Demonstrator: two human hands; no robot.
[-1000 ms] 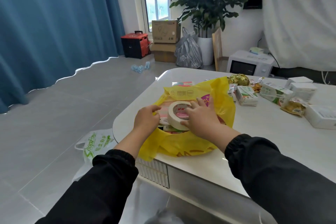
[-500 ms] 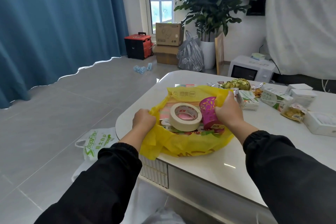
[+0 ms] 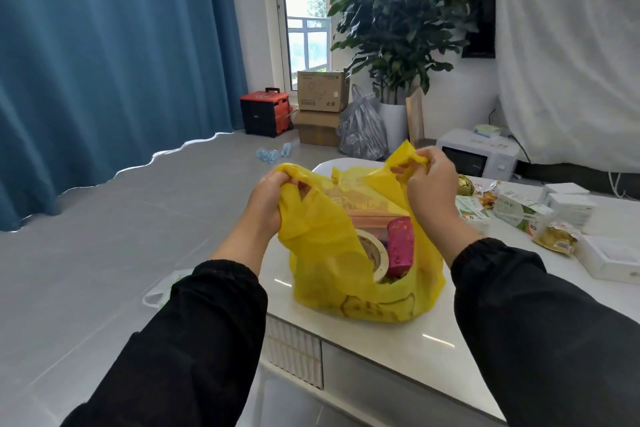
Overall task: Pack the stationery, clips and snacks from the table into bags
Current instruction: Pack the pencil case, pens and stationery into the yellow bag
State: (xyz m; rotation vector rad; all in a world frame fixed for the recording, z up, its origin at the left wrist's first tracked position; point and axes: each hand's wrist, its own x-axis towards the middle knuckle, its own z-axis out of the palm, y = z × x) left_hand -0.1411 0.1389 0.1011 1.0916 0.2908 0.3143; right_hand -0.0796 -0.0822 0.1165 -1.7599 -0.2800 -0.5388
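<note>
A yellow plastic bag stands on the white table near its front corner. My left hand grips the bag's left handle and my right hand grips the right handle, both raised above the bag. Through the open mouth I see a roll of beige tape, a magenta roll and flat packets behind them. Snack packets and green-and-white cartons lie on the table to the right.
White boxes sit at the table's right edge. A white shopping bag lies on the floor by the table. Cardboard boxes, a grey bag, a potted plant and a microwave stand beyond.
Both hands left the tape and the bag's rim, took the handles and pulled them upward. The bag now stands upright around its contents instead of lying spread flat.
</note>
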